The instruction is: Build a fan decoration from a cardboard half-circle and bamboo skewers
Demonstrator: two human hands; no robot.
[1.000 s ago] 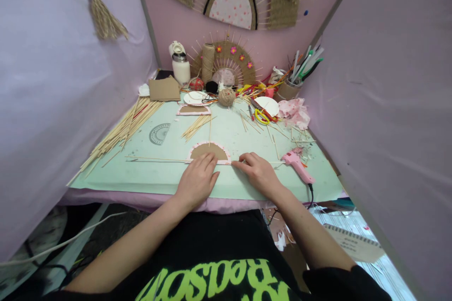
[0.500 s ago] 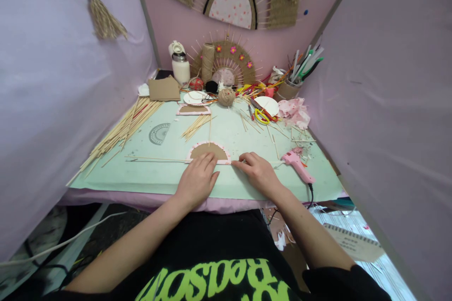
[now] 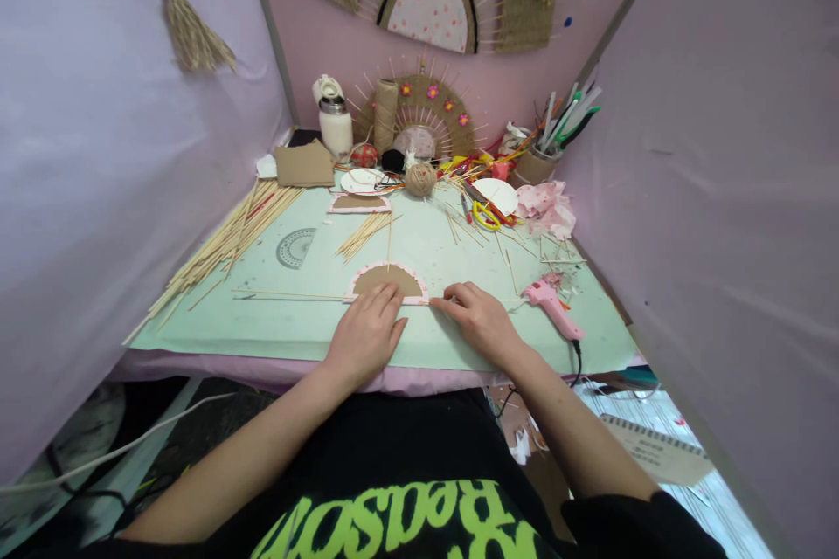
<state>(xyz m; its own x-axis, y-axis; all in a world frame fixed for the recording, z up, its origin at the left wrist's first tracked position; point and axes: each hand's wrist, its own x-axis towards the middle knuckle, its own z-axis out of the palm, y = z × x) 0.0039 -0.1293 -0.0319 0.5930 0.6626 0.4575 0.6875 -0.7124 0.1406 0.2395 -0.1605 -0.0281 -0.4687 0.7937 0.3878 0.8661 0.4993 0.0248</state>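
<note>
A cardboard half-circle (image 3: 405, 281) with a pink-and-white cloth border lies flat on the table, its straight edge facing me. My left hand (image 3: 370, 323) rests on its left part, fingers stretched out, thumb apart. At its right corner is my right hand (image 3: 481, 321), thumb reaching to the edge and fingers bent over a thin wooden stick (image 3: 515, 300); the exact grip is partly hidden. More thin sticks (image 3: 288, 294) run out leftward along the straight edge. One upright stick (image 3: 391, 240) extends away from the top of the curve.
A pink glue gun (image 3: 554, 307) lies to the right, its cord over the edge. Loose sticks (image 3: 223, 236) and a protractor (image 3: 296, 248) are on the left. Yellow-handled scissors (image 3: 486, 216), a twine ball (image 3: 420, 180), another half-circle (image 3: 359, 204) and a white bottle (image 3: 336, 129) stand farther back.
</note>
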